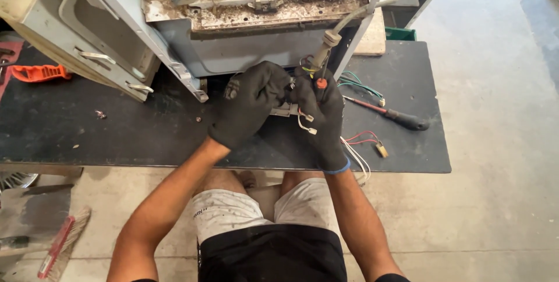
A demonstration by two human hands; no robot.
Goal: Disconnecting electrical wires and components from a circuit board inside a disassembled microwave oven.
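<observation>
Both of my hands wear black work gloves and meet over the dark workbench [116, 130], just in front of a dirty grey appliance chassis [233, 49]. My left hand [247, 104] is closed around a small pale connector part [285, 110] that sticks out toward the right hand. My right hand [323, 113] grips a bundle of coloured wires [307, 63] with white plug ends, coming from a grey cable [349, 23] that runs up to the chassis. A small orange piece [321, 83] shows at my right fingers.
A red-shafted screwdriver with a black handle [396, 116] lies right of my hands, beside loose green wires [361, 87] and red and white wires with a small connector [381, 150]. An orange tool [41, 72] lies at far left. A brush [61, 241] rests on the floor.
</observation>
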